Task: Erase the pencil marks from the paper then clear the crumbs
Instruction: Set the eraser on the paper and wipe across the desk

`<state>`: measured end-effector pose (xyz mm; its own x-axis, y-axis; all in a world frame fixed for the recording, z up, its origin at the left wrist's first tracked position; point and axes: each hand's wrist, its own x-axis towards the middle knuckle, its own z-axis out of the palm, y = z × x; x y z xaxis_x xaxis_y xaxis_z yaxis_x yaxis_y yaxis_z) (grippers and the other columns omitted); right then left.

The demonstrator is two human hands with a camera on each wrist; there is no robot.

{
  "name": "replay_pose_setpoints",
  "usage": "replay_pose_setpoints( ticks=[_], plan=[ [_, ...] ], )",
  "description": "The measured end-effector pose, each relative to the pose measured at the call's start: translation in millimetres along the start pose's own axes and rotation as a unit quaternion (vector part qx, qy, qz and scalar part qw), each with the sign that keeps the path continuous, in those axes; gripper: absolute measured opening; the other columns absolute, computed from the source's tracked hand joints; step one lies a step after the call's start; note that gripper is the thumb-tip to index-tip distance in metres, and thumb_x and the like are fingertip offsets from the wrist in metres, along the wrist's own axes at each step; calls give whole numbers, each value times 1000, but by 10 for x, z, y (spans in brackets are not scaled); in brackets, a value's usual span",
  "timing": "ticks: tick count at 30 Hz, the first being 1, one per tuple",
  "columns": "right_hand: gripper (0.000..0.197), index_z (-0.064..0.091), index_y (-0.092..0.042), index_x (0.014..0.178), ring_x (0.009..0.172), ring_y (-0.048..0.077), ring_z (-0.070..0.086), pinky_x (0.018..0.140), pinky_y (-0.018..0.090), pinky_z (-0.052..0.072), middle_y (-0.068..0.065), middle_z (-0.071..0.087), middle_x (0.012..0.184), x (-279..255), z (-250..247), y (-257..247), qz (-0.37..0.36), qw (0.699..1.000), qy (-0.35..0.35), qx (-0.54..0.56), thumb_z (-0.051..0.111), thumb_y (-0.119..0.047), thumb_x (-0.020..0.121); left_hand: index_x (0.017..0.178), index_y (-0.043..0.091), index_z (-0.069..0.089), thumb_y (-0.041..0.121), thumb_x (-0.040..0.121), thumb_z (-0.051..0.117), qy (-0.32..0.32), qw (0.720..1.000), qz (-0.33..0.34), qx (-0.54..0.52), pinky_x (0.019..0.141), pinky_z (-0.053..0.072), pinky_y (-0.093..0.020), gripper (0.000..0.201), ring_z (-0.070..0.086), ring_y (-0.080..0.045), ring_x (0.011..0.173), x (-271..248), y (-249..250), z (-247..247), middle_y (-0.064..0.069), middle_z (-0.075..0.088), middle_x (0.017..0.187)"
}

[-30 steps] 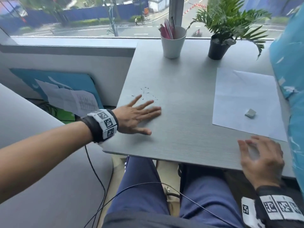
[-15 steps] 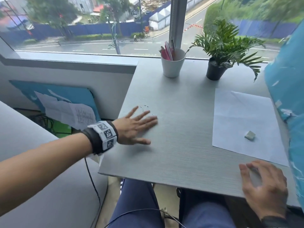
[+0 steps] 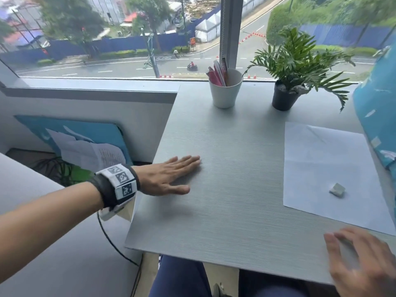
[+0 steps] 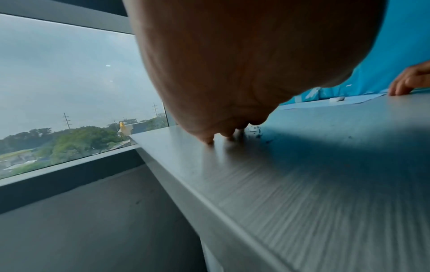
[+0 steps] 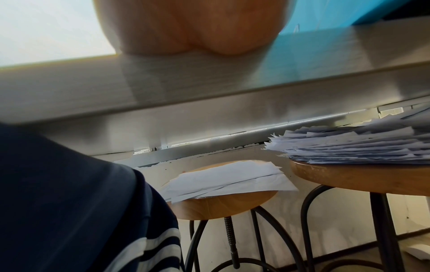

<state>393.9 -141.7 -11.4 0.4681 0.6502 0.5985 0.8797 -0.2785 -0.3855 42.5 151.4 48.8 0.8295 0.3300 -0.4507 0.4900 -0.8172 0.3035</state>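
Observation:
My left hand lies flat on the grey table near its left edge, fingers straight and together. In the left wrist view dark eraser crumbs lie just past its fingertips; from the head view only a speck shows there. The white paper lies at the right with the small white eraser on it. My right hand rests on the table's front edge below the paper, fingers relaxed and blurred, holding nothing.
A white cup with pens and a potted plant stand at the back by the window. A blue cushion borders the right side. Under the table are two wooden stools stacked with papers.
My left hand slid forward over the scattered crumbs and its fingers closed together. The crumbs seen ahead of the fingers earlier are now mostly hidden. The right hand stayed on the edge.

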Motion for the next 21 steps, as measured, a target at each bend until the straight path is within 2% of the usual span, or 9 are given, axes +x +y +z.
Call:
replay_pose_setpoints(
  ticks=[3, 6, 11, 14, 17, 21],
  plan=[
    [34, 72, -1, 80, 80, 38, 62, 82, 42, 47, 18, 72, 90, 15, -21, -16, -1, 1000, -11, 1, 63, -33, 88, 157, 26, -16, 75, 92, 16, 56, 998, 9, -17, 122, -12, -35, 87, -22, -4, 148, 72, 34, -161, 11, -24, 163],
    [35, 72, 0, 81, 82, 39, 62, 83, 42, 47, 19, 72, 90, 23, -29, -20, 1, 1000, -17, 1, 62, -34, 89, 158, 24, -13, 72, 93, 19, 77, 997, -4, -11, 123, -12, -37, 87, -22, -5, 149, 463, 91, -427, 7, -21, 164],
    [34, 72, -1, 80, 82, 38, 62, 83, 41, 46, 18, 72, 90, 20, 7, -18, 14, 1000, -12, -1, 65, -33, 88, 159, 21, -8, 68, 97, 22, 22, 999, -5, 43, 123, -9, -44, 84, -16, -12, 151, 1298, 397, -622, 3, -17, 165],
    [33, 73, -2, 81, 85, 37, 63, 85, 40, 46, 17, 72, 92, 14, 2, -29, 18, 1000, -7, -5, 66, -33, 87, 159, 20, -10, 71, 96, 23, -17, 999, -45, 6, 123, -6, -48, 87, -18, -15, 151, 1517, 582, -552, 2, -20, 165],
    [32, 73, -3, 82, 86, 36, 63, 85, 41, 46, 16, 72, 94, 15, -3, -15, 17, 1000, -10, -6, 66, -33, 87, 158, 17, -14, 73, 94, 24, -9, 995, -94, -22, 123, -6, -47, 93, -21, -16, 150, 1357, 621, -474, -1, -25, 163],
    [32, 72, -5, 82, 86, 33, 61, 84, 41, 45, 15, 71, 91, 1, -151, -15, 12, 999, -14, 27, 65, -35, 87, 157, 18, -15, 73, 93, 26, 23, 989, -146, -11, 123, -9, -41, 94, -21, -13, 150, 599, 598, -263, 1, -24, 163]
  ],
)
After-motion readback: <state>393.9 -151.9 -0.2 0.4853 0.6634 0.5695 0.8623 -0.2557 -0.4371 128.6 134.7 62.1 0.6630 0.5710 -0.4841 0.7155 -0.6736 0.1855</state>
